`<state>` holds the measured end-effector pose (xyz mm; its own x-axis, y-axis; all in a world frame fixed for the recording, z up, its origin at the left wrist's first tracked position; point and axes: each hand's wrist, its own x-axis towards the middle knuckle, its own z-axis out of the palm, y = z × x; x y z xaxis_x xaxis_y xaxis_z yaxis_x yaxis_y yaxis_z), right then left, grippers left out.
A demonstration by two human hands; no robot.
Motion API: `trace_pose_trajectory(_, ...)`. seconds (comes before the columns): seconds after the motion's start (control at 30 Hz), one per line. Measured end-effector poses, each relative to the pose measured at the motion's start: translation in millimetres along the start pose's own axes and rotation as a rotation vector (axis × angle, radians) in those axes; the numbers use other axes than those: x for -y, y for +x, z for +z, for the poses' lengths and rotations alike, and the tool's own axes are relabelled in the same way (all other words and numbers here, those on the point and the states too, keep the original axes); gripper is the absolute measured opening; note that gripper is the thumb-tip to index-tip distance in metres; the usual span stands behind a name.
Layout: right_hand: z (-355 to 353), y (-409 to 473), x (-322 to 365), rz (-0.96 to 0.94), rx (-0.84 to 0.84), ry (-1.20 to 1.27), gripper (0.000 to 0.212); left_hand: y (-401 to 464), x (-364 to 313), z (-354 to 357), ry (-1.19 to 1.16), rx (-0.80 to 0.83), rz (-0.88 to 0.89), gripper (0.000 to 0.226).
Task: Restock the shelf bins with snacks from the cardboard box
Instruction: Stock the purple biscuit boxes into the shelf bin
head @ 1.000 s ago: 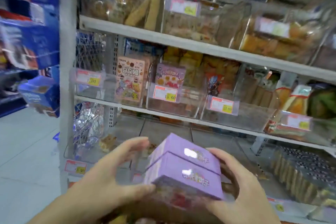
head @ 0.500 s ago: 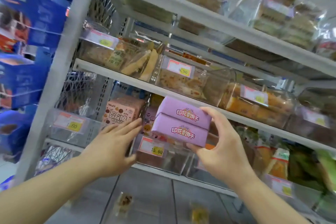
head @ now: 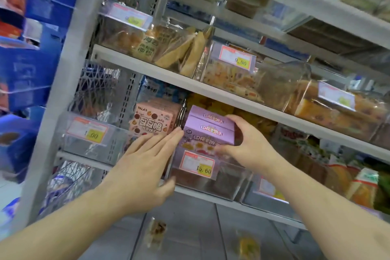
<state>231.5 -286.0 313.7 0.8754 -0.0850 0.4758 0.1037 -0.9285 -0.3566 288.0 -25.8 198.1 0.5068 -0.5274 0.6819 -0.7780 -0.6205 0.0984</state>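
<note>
My right hand (head: 247,145) grips two stacked purple snack boxes (head: 209,126) from their right side, holding them inside the top of a clear shelf bin (head: 228,186) that bears a 15.60 price tag. My left hand (head: 143,167) lies with straight fingers against the bin's left wall, its fingertips touching the lower left corner of the purple boxes. Another purple box shows through the bin's front beneath them. The cardboard box is out of view.
Pink snack boxes (head: 152,120) stand in the clear bin (head: 95,141) to the left. Grey shelves (head: 211,95) above carry bins of bread and pastries. A grey upright post (head: 69,69) stands at left, with blue packages (head: 25,69) beyond it. Small wrapped snacks (head: 157,231) lie on the lower shelf.
Both hands have carried the two purple boxes up from waist height and forward into the bin with the 15.60 tag. My left hand shifted from the boxes to the bin's side.
</note>
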Motion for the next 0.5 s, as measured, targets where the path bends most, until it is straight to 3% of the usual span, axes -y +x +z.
trace_pose_trajectory(0.17, 6.4, 16.2, 7.4, -0.014, 0.129, -0.266, 0.097, 0.1, -1.0, -0.1, 0.009, 0.000, 0.005, 0.097)
trace_pose_trajectory(0.33, 6.1, 16.7, 4.6, 0.014, 0.138, -0.385, 0.091, -0.9, -2.8, -0.5, 0.005, 0.001, 0.000, 0.097)
trace_pose_trajectory(0.5, 15.5, 20.8, 3.1, 0.059, 0.112, -0.393, 0.049, -1.1, -3.8, -0.7, 0.013, 0.002, -0.012, 0.098)
